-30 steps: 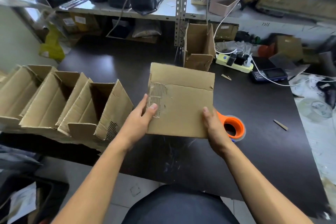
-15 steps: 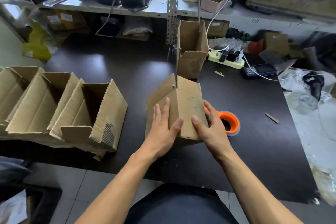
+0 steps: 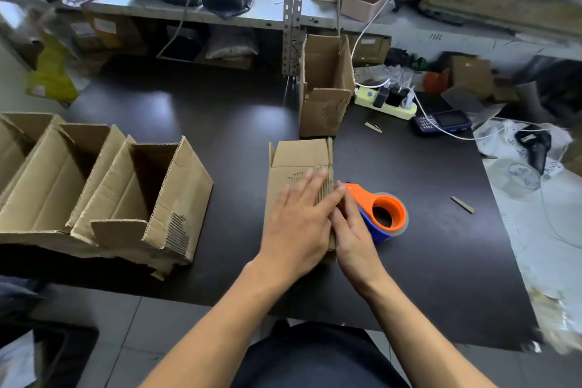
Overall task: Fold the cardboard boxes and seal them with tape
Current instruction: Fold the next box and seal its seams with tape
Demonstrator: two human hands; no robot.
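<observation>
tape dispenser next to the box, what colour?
Orange body with a blue lower part, the tape dispenser shows best in the head view.

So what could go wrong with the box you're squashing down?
The left hand presses flat on the box and no tape is on it yet, so the flaps might spring open if it lets go. The right hand sits between the box and the tape dispenser, so reaching could knock the dispenser away.
</observation>
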